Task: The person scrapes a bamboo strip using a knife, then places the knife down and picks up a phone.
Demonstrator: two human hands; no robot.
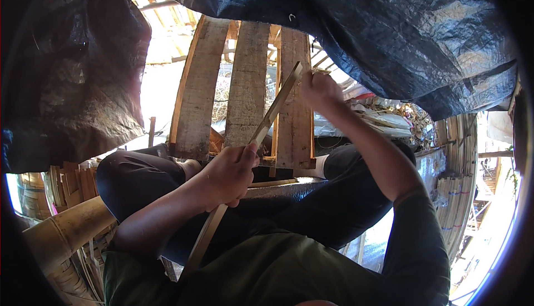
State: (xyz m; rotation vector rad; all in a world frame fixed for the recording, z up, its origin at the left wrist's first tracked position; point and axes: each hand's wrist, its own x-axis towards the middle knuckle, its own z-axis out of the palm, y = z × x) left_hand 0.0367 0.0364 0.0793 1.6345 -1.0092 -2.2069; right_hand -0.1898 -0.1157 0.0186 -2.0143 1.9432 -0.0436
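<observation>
My left hand is closed around a long, narrow strip of split bamboo or wood. The strip slants from low beside my body up and away to the right, past my left fist. At its far tip is my right hand, fingers curled in and slightly blurred. Whether that hand grips the tip or some small thing beside it cannot be made out. Beyond the strip, three upright wooden planks stand side by side in front of my bent legs.
A dark plastic tarp hangs overhead and down the left. A thick bamboo pole lies at lower left. Bundled strips stand at the right, and loose scraps lie behind my right arm.
</observation>
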